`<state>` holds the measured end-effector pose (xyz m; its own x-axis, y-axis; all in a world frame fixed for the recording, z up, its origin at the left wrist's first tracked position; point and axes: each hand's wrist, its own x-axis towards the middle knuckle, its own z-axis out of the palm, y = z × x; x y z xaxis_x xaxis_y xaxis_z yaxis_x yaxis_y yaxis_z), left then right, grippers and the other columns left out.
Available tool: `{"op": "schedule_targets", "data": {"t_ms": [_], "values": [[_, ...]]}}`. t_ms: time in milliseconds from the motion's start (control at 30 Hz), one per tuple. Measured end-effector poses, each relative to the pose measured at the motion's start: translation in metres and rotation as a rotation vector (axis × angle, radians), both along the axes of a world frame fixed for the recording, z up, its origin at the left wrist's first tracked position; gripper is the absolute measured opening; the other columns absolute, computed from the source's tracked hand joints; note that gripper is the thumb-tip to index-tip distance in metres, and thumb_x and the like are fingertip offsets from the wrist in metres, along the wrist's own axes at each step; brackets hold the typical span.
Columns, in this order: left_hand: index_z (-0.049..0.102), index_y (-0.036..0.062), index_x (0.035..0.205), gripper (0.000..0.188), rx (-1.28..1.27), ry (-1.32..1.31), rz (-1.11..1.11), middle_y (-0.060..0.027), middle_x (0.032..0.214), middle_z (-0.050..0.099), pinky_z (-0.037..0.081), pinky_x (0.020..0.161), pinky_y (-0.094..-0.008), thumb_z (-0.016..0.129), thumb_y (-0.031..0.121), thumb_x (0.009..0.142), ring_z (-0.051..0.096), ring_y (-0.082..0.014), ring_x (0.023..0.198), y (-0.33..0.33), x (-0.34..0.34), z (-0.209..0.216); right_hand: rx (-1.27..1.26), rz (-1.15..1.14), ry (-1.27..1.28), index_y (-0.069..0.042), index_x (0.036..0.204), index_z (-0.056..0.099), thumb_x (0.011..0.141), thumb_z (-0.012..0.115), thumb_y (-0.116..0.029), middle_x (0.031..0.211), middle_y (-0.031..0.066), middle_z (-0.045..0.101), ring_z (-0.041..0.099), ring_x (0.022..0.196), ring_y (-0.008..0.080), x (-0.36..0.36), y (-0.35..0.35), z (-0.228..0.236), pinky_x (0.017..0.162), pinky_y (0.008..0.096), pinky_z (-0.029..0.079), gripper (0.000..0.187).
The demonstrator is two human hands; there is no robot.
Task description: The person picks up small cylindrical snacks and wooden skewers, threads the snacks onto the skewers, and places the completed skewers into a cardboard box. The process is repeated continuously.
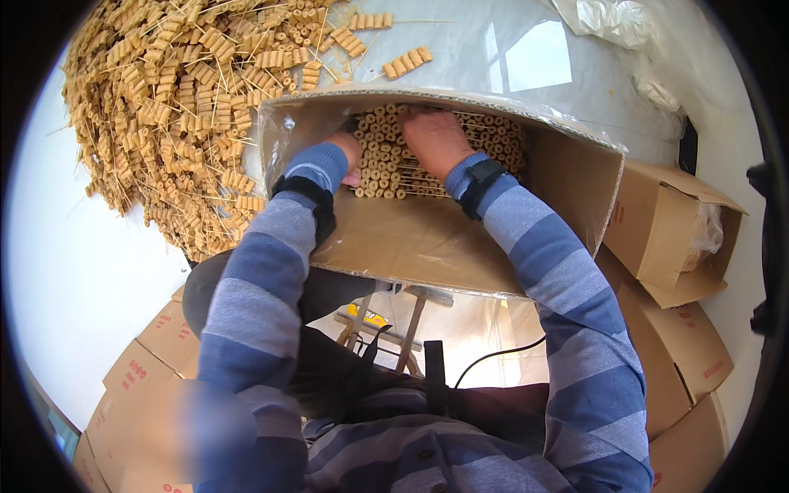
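Observation:
Both my hands reach into an open cardboard box (427,238) with a clear plastic liner. Skewers of tan, ring-shaped rolls (380,156) are stacked in it against the far side, their round ends facing up and thin sticks running sideways. My left hand (349,153) is at the left edge of the stack, a fingertip touching the roll ends; its other fingers are hidden. Over the far middle of the stack lies my right hand (433,141), knuckles up, its fingertips out of sight against the rolls. Whether either hand grips a skewer is hidden.
A large heap of loose skewers (189,107) covers the table's left side. A few lie apart on the shiny tabletop (460,49), beyond the box. Crumpled clear plastic (616,25) is at the far right. Cardboard cartons (670,222) stand right and lower left; a wooden stool (411,329) is below.

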<state>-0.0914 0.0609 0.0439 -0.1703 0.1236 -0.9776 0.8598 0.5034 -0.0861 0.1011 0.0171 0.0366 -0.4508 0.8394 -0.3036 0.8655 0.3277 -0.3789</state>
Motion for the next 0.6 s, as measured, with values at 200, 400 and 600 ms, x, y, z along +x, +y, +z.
{"op": "schedule_targets", "data": {"t_ms": [200, 400, 600], "values": [[0.045, 0.0010, 0.126, 0.030, 0.134, -0.054, 0.585, -0.0183, 0.100, 0.065, 0.063, 0.072, -0.0433, 0.036, 0.020, 0.105, 0.070, -0.0304, 0.081, -0.014, -0.012, -0.014, -0.110, -0.058, 0.214, -0.006, 0.105, 0.063, 0.093, 0.059, -0.026, 0.088, 0.0180, 0.071, 0.069, 0.083, 0.0382, -0.010, -0.012, -0.010, 0.075, 0.0494, 0.054, 0.024], [0.043, 0.0023, 0.128, 0.032, 0.121, -0.038, 0.687, -0.0175, 0.103, 0.063, 0.061, 0.077, -0.0454, 0.034, 0.023, 0.106, 0.067, -0.0293, 0.085, -0.009, -0.015, -0.023, -0.161, -0.125, 0.279, -0.005, 0.105, 0.063, 0.092, 0.062, -0.029, 0.089, 0.0193, 0.071, 0.069, 0.086, 0.0388, -0.029, -0.012, -0.027, 0.077, 0.0492, 0.054, 0.027], [0.049, 0.0017, 0.117, 0.026, -0.005, -0.130, 0.707, -0.0139, 0.102, 0.064, 0.060, 0.074, -0.0422, 0.039, 0.021, 0.104, 0.067, -0.0259, 0.086, -0.012, -0.020, -0.029, -0.199, -0.142, 0.256, -0.006, 0.107, 0.063, 0.092, 0.062, -0.028, 0.093, 0.0199, 0.071, 0.069, 0.091, 0.0386, -0.031, -0.009, -0.034, 0.081, 0.0483, 0.054, 0.027]]}}
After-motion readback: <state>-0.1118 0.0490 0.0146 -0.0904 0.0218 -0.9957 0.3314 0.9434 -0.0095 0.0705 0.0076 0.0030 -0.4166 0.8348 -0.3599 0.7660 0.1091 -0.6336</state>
